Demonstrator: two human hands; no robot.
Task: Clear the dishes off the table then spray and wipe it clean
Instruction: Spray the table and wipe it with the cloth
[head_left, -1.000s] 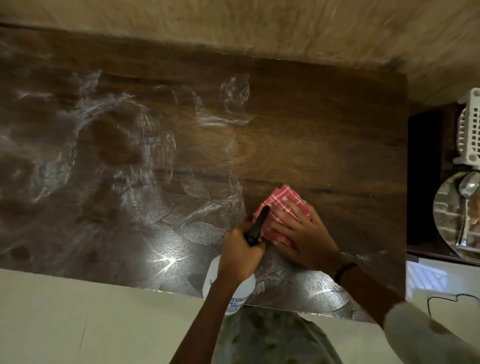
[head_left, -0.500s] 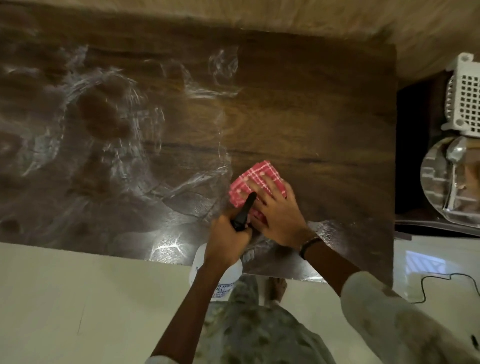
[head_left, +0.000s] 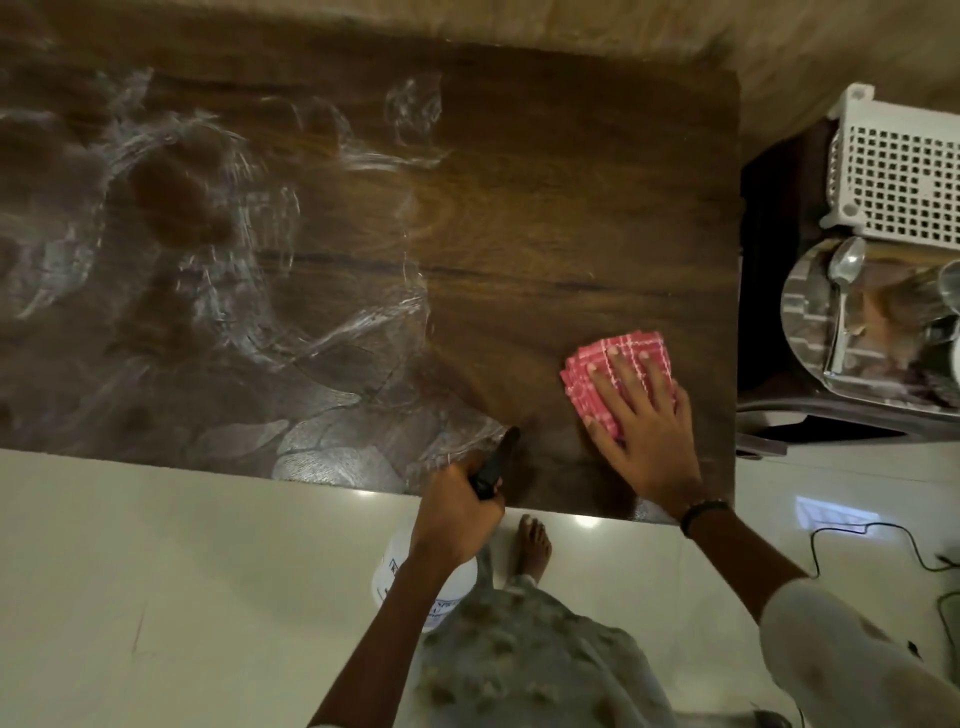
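The dark wooden table (head_left: 519, 218) carries wet smears over its left half and near edge, with no dishes on it. My right hand (head_left: 644, 415) lies flat with spread fingers on a folded red-and-white checked cloth (head_left: 597, 364) near the table's right front corner. My left hand (head_left: 457, 514) grips the black trigger head of a white spray bottle (head_left: 400, 571), held at the near table edge with the nozzle pointing over the wood. The bottle's body hangs below my hand, partly hidden by it.
To the right, a dark side stand (head_left: 758, 260) holds a steel plate (head_left: 810, 322) with a spoon (head_left: 841, 291), glassware and a white perforated basket (head_left: 904, 176). A black cable (head_left: 883, 535) lies on the pale tiled floor. My bare foot (head_left: 535, 545) is by the table edge.
My right hand slid the cloth to the right, away from the bottle and toward the table's right corner. The view shifted left, so the side stand shows more.
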